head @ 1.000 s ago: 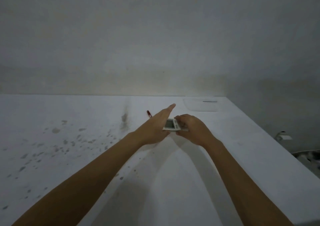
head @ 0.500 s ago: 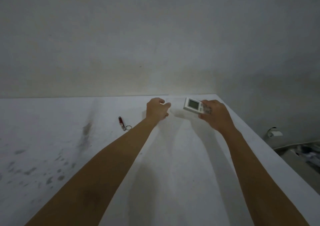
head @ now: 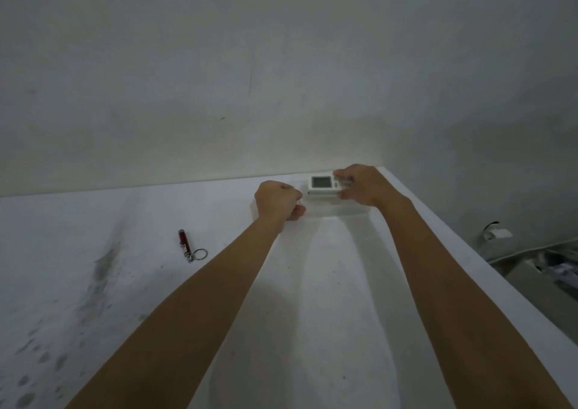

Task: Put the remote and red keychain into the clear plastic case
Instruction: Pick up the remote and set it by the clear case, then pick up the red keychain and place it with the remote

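Note:
My right hand (head: pixel 364 186) grips a small white remote (head: pixel 322 186) with a grey screen by its right end, holding it just over the clear plastic case (head: pixel 344 213). The case lies at the far right corner of the white table and is faint and hard to make out. My left hand (head: pixel 278 200) is closed at the case's left edge, its fingers pinching there; what they hold is too faint to tell. The red keychain (head: pixel 185 244), a small red cylinder with a metal ring, lies on the table well to the left of both hands.
The white table (head: pixel 297 299) has dark stains across its left part and meets a bare wall at the back. Its right edge drops to a floor with a white fixture (head: pixel 497 234) and some clutter (head: pixel 556 267).
My right hand has carried the remote away from my left hand and on to the far right corner, over the case. My left hand has closed at the case's left edge.

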